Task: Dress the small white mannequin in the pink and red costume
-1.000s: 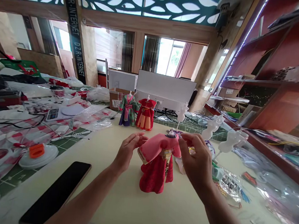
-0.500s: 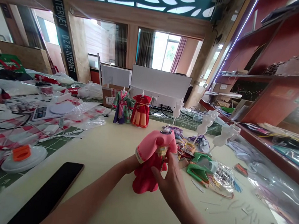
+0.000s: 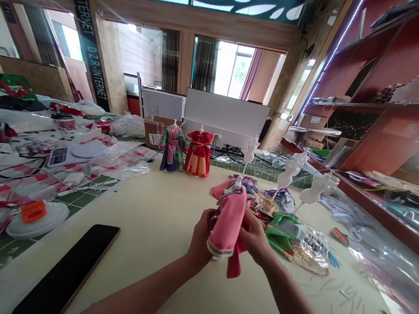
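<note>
A small white mannequin (image 3: 239,180) wears a pink doll robe (image 3: 230,213) with a patterned collar and a pale-edged sleeve. A red strip of cloth (image 3: 235,263) hangs below it. My left hand (image 3: 201,237) is closed on the robe's left side, its fingertips partly hidden behind the sleeve. From the right, my right hand (image 3: 257,236) grips the other side of the robe, with fingers behind the cloth. The figure is turned so the sleeve faces me and is held above the pale work surface (image 3: 152,211).
Two dressed mannequins, one in a green robe (image 3: 173,146) and one in a red dress (image 3: 198,151), stand at the back. Bare white mannequins (image 3: 291,170) stand right, by green cloth (image 3: 279,233) and other scraps. A black phone (image 3: 69,267) lies left. Thread bits (image 3: 351,304) lie front right.
The robed mannequin has turned, bringing a sleeve to face me. My left hand has come out from behind the cloth to its left side; my right hand has shifted slightly right and up.
</note>
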A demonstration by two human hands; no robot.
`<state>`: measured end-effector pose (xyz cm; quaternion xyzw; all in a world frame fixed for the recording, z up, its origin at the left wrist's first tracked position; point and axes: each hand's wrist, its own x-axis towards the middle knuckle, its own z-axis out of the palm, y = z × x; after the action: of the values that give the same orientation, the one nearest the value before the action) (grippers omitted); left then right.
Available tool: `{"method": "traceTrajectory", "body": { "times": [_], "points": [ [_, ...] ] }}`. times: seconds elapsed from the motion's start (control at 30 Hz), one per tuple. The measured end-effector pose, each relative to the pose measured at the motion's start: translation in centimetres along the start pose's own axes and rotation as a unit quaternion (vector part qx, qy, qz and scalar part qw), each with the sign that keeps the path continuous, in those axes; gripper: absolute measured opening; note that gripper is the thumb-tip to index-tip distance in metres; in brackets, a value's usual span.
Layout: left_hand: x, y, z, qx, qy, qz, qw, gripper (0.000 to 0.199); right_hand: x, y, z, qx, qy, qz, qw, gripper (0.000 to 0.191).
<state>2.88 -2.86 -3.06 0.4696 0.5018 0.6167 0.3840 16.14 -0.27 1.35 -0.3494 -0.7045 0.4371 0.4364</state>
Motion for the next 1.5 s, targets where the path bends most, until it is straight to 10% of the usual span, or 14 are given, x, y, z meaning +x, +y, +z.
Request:
{"method": "traceTrajectory", "body": {
  "times": [0.33,0.47,0.6,1.0,1.13,1.33,1.5],
  "points": [
    [-2.0,-0.6,4.2,0.037,0.111,-0.02,0.993,0.03,-2.2,-3.6,-0.9,-0.156,0.199,-0.056,0.966,0.061],
    [-3.1,-0.6,3.7,0.042,0.078,0.011,0.996,0.036,-1.4,-4.4,-0.6,-0.177,0.234,-0.026,0.956,0.03],
    [-4.3,-1.2,1.0,0.074,0.02,0.083,0.994,0.065,-0.4,-3.5,-2.4,-0.1,0.164,-0.021,0.981,0.024],
    [1.6,5.7,-2.5,0.165,-0.02,0.141,0.976,0.028,2.8,-3.0,-4.8,0.078,-0.034,-0.008,0.996,0.038],
    [2.8,5.7,-3.2,0.276,0.05,0.212,0.936,0.016,3.0,-2.6,-5.1,0.055,-0.031,-0.013,0.998,0.036],
    [0.8,4.3,-3.0,0.364,0.146,0.482,0.783,0.03,3.1,-2.1,-4.9,0.112,-0.041,-0.015,0.993,0.035],
    [0.8,3.3,-1.6,0.435,0.105,0.431,0.784,0.009,3.1,-1.8,-4.9,0.104,-0.036,-0.024,0.994,0.034]
  ]
}}
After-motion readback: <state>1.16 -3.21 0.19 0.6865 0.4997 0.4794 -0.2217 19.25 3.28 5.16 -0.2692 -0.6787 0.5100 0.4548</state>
